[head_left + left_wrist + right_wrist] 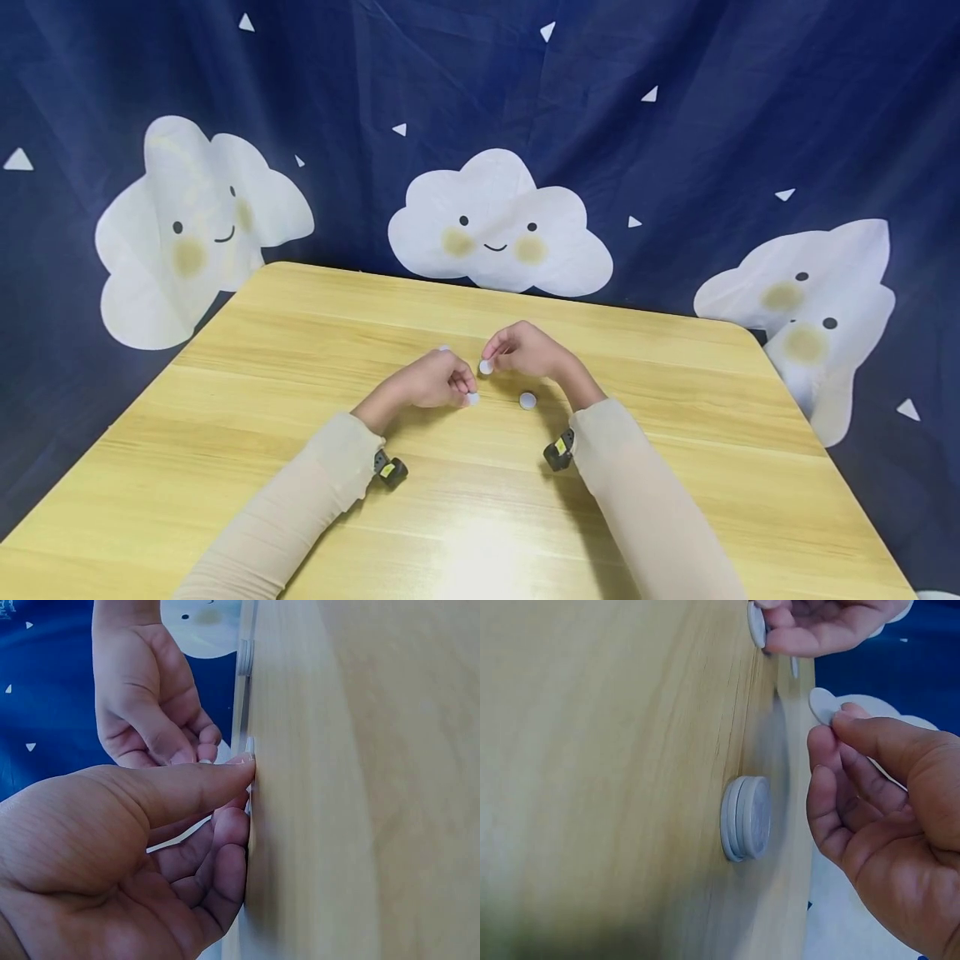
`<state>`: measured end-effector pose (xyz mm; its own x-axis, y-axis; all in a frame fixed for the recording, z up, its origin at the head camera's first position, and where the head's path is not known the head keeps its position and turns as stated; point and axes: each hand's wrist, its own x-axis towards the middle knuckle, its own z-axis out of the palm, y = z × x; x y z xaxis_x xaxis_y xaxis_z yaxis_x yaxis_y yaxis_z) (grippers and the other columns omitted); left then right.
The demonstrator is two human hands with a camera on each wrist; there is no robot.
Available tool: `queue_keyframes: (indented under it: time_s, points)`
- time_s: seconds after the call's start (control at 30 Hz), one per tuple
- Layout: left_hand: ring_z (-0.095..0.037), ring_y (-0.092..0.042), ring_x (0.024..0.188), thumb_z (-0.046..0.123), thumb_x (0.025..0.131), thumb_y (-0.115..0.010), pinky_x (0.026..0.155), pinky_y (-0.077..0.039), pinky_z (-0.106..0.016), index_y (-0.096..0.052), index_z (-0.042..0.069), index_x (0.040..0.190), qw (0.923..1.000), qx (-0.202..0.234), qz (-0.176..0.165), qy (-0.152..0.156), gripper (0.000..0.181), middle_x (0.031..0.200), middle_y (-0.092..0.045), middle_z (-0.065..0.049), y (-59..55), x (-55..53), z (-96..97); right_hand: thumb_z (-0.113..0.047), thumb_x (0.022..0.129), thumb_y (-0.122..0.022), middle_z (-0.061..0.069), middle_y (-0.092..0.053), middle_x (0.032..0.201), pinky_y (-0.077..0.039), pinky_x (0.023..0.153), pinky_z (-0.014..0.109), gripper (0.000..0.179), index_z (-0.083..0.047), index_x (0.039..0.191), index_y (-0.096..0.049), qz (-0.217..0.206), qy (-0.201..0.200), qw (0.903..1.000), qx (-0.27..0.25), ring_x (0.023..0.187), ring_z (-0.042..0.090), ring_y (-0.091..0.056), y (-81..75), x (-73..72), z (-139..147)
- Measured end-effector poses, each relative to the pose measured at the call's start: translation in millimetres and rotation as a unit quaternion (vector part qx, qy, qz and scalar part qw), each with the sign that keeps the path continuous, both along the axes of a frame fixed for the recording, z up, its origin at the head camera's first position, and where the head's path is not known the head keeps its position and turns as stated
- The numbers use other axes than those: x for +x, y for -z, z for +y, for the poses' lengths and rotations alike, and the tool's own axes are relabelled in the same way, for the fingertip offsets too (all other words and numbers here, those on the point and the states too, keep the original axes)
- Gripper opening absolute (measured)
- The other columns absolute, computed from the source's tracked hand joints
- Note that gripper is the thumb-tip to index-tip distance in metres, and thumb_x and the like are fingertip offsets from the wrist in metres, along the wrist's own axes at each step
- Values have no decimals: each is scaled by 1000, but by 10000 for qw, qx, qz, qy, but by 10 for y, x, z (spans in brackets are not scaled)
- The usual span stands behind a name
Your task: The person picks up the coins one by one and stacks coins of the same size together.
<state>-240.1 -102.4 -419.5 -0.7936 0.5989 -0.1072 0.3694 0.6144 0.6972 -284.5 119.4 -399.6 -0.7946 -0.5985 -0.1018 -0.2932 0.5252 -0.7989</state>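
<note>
My right hand (528,350) pinches a small white disc (486,367) between thumb and fingertips, held just above the table, as the right wrist view shows. To its left, my left hand (435,379) has thumb and fingers on a second white disc (472,398), which stands low at the tabletop. A short stack of similar discs (746,817) lies on the table below the right hand. One more white disc (444,348) shows behind the left hand, partly hidden by it.
Both hands work over a wood-grain table (300,492). Behind it hangs a dark blue curtain (337,75) printed with white clouds and triangles. Small black cameras (392,472) are strapped at both wrists, over beige sleeves (652,500).
</note>
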Motion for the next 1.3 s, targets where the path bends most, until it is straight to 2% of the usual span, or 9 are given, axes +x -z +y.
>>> queue_keyframes:
  time_s: [0.13, 0.57, 0.97, 1.3]
  points:
    - [-12, -63, 82, 2, 86, -80, 79, -54, -25, -74, 7, 97, 10000, 16, -21, -6, 13, 86, -68, 2, 3, -6, 4, 6, 90, -68, 8, -74, 92, -49, 68, 25, 12, 1, 99, -74, -8, -106, 9999, 129, 79, 15, -63, -26, 47, 0]
    - [-12, -63, 81, 4, 85, -81, 78, -54, -25, -74, 6, 95, 10000, 56, 38, -70, 13, 85, -69, 2, -17, 6, 4, 6, 89, -70, 8, -75, 88, -52, 72, 24, 10, 1, 97, -75, 13, -175, 9994, 301, 77, 12, -65, -25, 127, 15]
    - [-13, -61, 77, 6, 84, -83, 74, -53, -27, -74, 9, 88, 9992, -107, 19, -385, 11, 81, -68, 3, -5, 12, 27, 6, 87, -72, 7, -76, 87, -53, 69, 24, 9, 1, 95, -75, -188, -499, 9979, 373, 75, 12, -66, -33, 163, -44]
    - [-12, -58, 71, 8, 83, -84, 66, -48, -25, -73, 10, 82, 9981, -264, 27, -560, 11, 75, -66, 2, -22, 21, 33, 8, 87, -68, 6, -75, 85, -49, 63, 23, 12, 1, 94, -75, -265, -491, 9967, 582, 70, 11, -61, -30, 236, -122]
